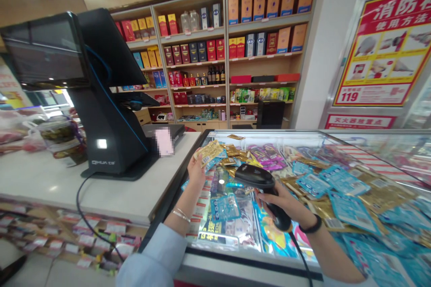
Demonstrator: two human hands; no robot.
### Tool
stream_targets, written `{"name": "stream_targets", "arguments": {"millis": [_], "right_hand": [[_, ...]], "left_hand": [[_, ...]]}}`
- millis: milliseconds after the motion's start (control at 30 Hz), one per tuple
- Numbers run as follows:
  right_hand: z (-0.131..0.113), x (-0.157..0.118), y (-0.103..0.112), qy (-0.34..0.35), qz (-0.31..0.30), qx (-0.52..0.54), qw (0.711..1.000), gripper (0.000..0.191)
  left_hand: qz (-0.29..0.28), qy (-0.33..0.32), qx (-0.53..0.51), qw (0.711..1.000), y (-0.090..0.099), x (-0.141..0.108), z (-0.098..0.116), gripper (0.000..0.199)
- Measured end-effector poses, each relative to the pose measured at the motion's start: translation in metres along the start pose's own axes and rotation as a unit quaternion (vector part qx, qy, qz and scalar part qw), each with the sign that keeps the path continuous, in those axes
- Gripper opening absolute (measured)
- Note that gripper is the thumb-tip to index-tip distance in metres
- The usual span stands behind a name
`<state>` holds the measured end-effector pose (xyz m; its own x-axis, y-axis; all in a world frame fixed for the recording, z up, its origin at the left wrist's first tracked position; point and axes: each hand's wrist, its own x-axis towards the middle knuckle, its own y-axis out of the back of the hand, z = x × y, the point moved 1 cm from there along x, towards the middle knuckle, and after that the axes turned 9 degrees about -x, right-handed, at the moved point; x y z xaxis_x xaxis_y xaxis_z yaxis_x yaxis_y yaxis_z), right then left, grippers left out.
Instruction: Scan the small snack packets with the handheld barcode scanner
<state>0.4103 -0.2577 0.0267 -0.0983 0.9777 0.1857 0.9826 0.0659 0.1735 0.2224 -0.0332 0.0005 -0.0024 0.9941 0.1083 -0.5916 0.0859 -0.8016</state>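
My left hand (196, 174) grips a gold snack packet (209, 152) by its edge, with a barcode on the side toward me. My right hand (284, 199) is wrapped around the handle of a black barcode scanner (257, 176), whose head points left toward the packet; its cord runs down past my wrist. Both hands are over a glass-topped case (232, 237). Gold packets (232, 154) and purple packets (267, 156) lie behind my hands. To the right is a large heap of blue packets (350, 208) and gold packets (380, 188).
A black checkout terminal (114, 121) stands on the white counter (134, 197) at left, its cable hanging over the front. A jar (62, 136) sits beside it. Shelves (225, 65) of boxed bottles line the back wall. A red-and-white poster (384, 54) hangs at right.
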Motion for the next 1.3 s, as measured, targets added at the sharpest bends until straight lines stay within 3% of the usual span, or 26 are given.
{"name": "stream_targets", "arguments": {"millis": [467,733,900,1100,1300], "right_hand": [[0.0,-0.001,-0.001,-0.006,0.063,0.012,0.998,0.037],[0.005,0.003,0.007,-0.011,0.095,0.049,0.994,0.031],[-0.01,0.001,0.014,0.015,0.135,0.089,0.987,0.029],[-0.039,-0.039,0.047,0.039,0.206,0.122,0.97,0.027],[-0.042,-0.104,0.086,0.085,0.323,0.078,0.939,0.022]], "left_hand": [[-0.015,0.011,0.004,1.0,0.0,-0.002,0.002,0.033],[0.01,0.047,-0.018,0.999,0.001,-0.002,-0.002,0.023],[0.031,0.07,-0.015,0.997,0.001,0.0,-0.005,0.011],[0.069,0.182,0.098,0.976,-0.001,-0.005,-0.014,0.009],[0.05,0.186,0.166,0.967,0.001,-0.015,-0.022,0.015]]}}
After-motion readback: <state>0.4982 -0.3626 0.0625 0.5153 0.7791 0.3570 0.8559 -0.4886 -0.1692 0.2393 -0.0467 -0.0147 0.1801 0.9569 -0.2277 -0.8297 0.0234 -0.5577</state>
